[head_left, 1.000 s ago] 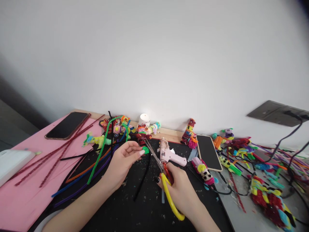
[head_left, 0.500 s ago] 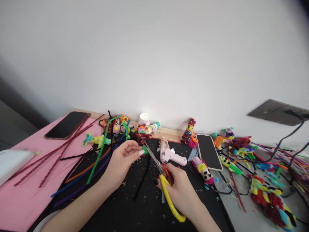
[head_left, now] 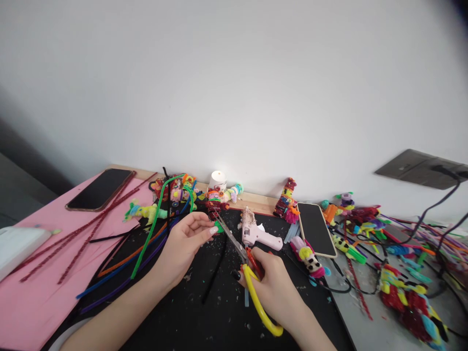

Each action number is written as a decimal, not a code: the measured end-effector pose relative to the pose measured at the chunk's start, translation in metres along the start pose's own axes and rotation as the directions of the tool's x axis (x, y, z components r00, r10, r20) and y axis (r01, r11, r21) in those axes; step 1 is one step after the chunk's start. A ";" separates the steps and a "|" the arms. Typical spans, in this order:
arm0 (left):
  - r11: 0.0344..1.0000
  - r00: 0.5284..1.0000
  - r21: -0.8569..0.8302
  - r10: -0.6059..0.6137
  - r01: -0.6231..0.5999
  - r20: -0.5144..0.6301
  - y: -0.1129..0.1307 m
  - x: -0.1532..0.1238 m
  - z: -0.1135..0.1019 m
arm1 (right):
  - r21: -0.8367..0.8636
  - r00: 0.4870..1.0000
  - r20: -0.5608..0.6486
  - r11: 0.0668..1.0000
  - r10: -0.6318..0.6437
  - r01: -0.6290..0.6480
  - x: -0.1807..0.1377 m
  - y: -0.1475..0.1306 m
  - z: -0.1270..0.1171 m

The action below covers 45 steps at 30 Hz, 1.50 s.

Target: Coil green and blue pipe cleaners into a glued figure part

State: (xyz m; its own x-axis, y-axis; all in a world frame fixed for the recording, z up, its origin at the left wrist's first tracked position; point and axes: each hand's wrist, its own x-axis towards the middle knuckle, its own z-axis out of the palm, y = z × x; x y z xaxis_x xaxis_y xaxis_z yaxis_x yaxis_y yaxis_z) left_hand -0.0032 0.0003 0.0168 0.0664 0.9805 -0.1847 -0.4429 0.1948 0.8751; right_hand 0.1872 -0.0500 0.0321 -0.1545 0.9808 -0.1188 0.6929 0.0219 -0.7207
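Note:
My right hand [head_left: 272, 282] grips scissors [head_left: 231, 235] with yellow and red handles, fingers through the loops. The blades point up and left, towards my left fingertips. Thumb and fingers of my left hand [head_left: 190, 239] are pinched together at a small green fuzzy piece [head_left: 219, 226], which looks like pipe cleaner. The scissor tips lie over this piece; whether they touch it I cannot tell. Just beyond it is a dark red pipe-cleaner figure [head_left: 215, 199]. A pale pink glue gun [head_left: 261, 236] lies right of the blades, on the black mat [head_left: 175, 312].
Long pipe cleaners [head_left: 149, 243] lie on the left, beside a dark phone [head_left: 100, 189] on pink card [head_left: 32, 312]. A paper cup [head_left: 218, 180] stands by the wall. On the right are a second phone [head_left: 316, 229], several pipe-cleaner figures [head_left: 409, 304] and black cables [head_left: 442, 248].
Both hands and the scissors stay almost in place. The green piece sits slightly differently by the blade tips; the whole view has shifted very slightly.

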 end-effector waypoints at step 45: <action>0.996 0.996 0.062 -0.064 0.060 0.060 0.001 -0.001 -0.001 | 0.021 0.999 -0.002 0.999 0.033 -0.033 0.001 -0.001 -0.001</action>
State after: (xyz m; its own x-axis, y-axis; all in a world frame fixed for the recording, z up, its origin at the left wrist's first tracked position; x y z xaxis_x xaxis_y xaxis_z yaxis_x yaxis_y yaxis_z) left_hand -0.0046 -0.0003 0.0169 0.1480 0.9658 -0.2127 -0.3821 0.2543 0.8885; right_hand 0.1871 -0.0490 0.0329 -0.1303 0.9813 -0.1414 0.6827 -0.0146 -0.7305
